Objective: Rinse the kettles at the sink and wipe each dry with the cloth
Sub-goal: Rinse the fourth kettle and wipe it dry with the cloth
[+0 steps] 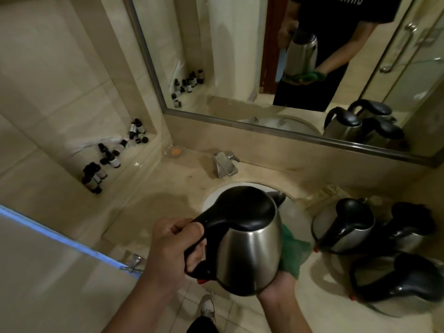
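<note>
My left hand (176, 248) has its fingers curled tight round the black handle of the steel kettle (247, 246), which I hold above the front of the sink (298, 222), lid shut and spout pointing away toward the tap (225, 164). My right hand (276, 286) is under the kettle's base, pressing the green cloth (294, 253) up against the far side of the body. How my right fingers lie I cannot tell — the kettle and cloth cover them; only the heel of the hand shows.

This looks like the drying step. To do it well I should keep the handle grip firm and turn the kettle against the cloth rather than chase it round, working the base seam and under the spout where water tends to collect, and keep the wet cloth off the switch end by the handle.

Three more kettles (343, 227) stand on the counter to the right, close together; the dim light makes their dark tops run into one another. The sink's bowl is mostly hidden behind the held kettle, so I cannot say whether water is running. Small dark bottles (109, 157) sit in the wall niche on the left.
</note>
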{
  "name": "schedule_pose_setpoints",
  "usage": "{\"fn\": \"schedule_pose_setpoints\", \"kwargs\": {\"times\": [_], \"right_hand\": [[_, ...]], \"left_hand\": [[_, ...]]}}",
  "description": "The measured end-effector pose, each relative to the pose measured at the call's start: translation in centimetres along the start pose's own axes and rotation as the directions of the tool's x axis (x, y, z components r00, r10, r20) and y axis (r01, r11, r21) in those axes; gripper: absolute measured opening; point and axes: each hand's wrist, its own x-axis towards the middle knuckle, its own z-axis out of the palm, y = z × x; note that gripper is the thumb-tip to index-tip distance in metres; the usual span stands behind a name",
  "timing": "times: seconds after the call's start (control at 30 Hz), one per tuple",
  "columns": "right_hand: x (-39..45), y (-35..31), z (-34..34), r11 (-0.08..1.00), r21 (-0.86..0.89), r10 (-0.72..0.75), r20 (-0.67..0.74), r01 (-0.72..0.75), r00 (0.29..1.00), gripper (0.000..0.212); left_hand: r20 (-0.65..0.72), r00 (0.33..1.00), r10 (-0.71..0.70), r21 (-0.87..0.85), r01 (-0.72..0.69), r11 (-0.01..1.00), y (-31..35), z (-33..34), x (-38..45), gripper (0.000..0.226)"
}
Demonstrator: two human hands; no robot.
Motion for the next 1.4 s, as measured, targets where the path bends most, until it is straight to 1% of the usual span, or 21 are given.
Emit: {"fn": "schedule_pose_setpoints", "kwargs": {"times": [0.07, 0.17, 0.23, 0.3, 0.37, 0.43, 0.47, 0.57, 0.6, 0.63, 0.67, 0.7, 0.77, 0.87, 0.97, 1.07, 1.13, 1.23, 1.3, 1.33, 1.4], "right_hand": [[0.3, 0.4, -0.8, 0.986, 0.073, 0.153, -0.076, -0.147, 0.985, 0.054], [-0.8, 1.3, -1.0, 0.953, 0.068, 0.299, -0.086, -0.294, 0.95, 0.065], [-1.7, 2.4, -1.2, 0.949, 0.034, 0.315, -0.08, -0.313, 0.946, 0.058], [-2.1, 3.3, -1.7, 0.936, 0.069, 0.347, -0.041, -0.344, 0.937, 0.044], [-2.4, 3.8, -1.9, 0.931, 0.094, 0.356, -0.012, -0.353, 0.934, 0.039], [-2.5, 3.6, -1.7, 0.945, 0.071, 0.323, -0.05, -0.319, 0.945, 0.046], [-2.6, 3.3, -1.4, 0.956, 0.043, 0.294, -0.107, -0.291, 0.95, 0.05], [-3.2, 2.3, -0.9, 0.98, 0.076, 0.193, -0.134, -0.184, 0.972, 0.05], [-3.5, 2.1, -1.0, 0.993, 0.027, 0.118, -0.155, -0.116, 0.981, 0.048], [-4.0, 2.1, -1.2, 0.998, -0.068, 0.007, -0.104, -0.014, 0.995, 0.044], [-4.4, 2.4, -1.2, 0.954, -0.286, -0.121, -0.081, 0.093, 0.989, 0.036], [-4.4, 2.6, -1.5, 0.821, -0.535, -0.249, -0.017, 0.201, 0.968, 0.026], [-4.9, 3.5, -1.3, 0.657, -0.705, -0.305, 0.077, 0.268, 0.949, 0.019], [-5.3, 3.7, 0.4, 0.457, -0.763, -0.382, 0.295, 0.457, 0.876, 0.042], [-5.5, 4.0, 1.3, 0.348, -0.732, -0.394, 0.453, 0.586, 0.8, 0.061], [-4.8, 3.8, 1.3, 0.185, -0.735, -0.491, 0.506, 0.652, 0.709, 0.05], [-3.9, 2.8, 2.4, 0.218, -0.725, -0.546, 0.464, 0.653, 0.698, 0.041], [-2.6, 0.1, 4.1, 0.296, -0.69, -0.483, 0.488, 0.66, 0.727, 0.029], [-1.6, -1.6, 4.7, 0.3, -0.746, -0.429, 0.45, 0.594, 0.783, 0.027], [-0.9, -2.3, 4.9, 0.304, -0.8, -0.401, 0.385, 0.517, 0.831, 0.028], [0.3, -3.9, 4.1, 0.396, -0.83, -0.361, 0.253, 0.393, 0.898, 0.025]], "left_hand": [[-0.036, 0.999, 0.0, -0.033, -0.001, 0.999, 0.0, 0.5, -0.1, 0.044], [-0.034, 0.999, 0.013, -0.059, -0.015, 0.998, 0.0, 1.2, -0.1, 0.039], [-0.04, 0.999, 0.024, -0.043, -0.026, 0.999, -0.2, 1.9, 0.0, 0.038], [-0.085, 0.995, 0.046, -0.013, -0.047, 0.999, -0.4, 2.6, 0.1, 0.038], [-0.132, 0.989, 0.072, 0.026, -0.069, 0.997, -0.7, 3.2, 0.3, 0.037], [-0.164, 0.983, 0.083, 0.048, -0.076, 0.996, -1.0, 3.5, 0.4, 0.037], [-0.174, 0.981, 0.084, 0.051, -0.076, 0.996, -1.1, 3.6, 0.5, 0.036], [-0.188, 0.978, 0.091, 0.061, -0.08, 0.995, -1.4, 3.8, 0.6, 0.036], [-0.186, 0.978, 0.092, 0.064, -0.082, 0.995, -1.5, 3.8, 0.6, 0.037], [-0.182, 0.979, 0.094, 0.068, -0.083, 0.994, -1.5, 4.0, 0.5, 0.038], [-0.176, 0.98, 0.099, 0.079, -0.086, 0.993, -1.6, 4.2, 0.4, 0.04], [-0.168, 0.98, 0.103, 0.093, -0.088, 0.992, -1.6, 4.5, 0.3, 0.041], [-0.16, 0.983, 0.094, 0.107, -0.078, 0.991, -1.6, 5.2, 0.0, 0.041], [-0.168, 0.985, 0.043, 0.099, -0.026, 0.995, -1.3, 5.5, 0.3, 0.037], [-0.181, 0.983, 0.01, 0.091, 0.007, 0.996, -1.0, 5.5, 0.8, 0.037], [-0.167, 0.986, -0.013, 0.062, 0.024, 0.998, -1.0, 5.7, 0.2, 0.037], [-0.138, 0.99, -0.025, 0.044, 0.031, 0.999, -1.0, 5.6, -0.1, 0.037], [-0.13, 0.991, -0.042, 0.02, 0.045, 0.999, -0.5, 5.2, 0.1, 0.036], [-0.108, 0.994, -0.024, 0.022, 0.026, 0.999, -0.2, 5.0, 0.2, 0.036], [-0.093, 0.996, -0.004, 0.035, 0.008, 0.999, 0.0, 5.2, 0.1, 0.036], [-0.073, 0.997, 0.026, 0.056, -0.021, 0.998, 0.4, 5.5, 0.0, 0.033]]}}
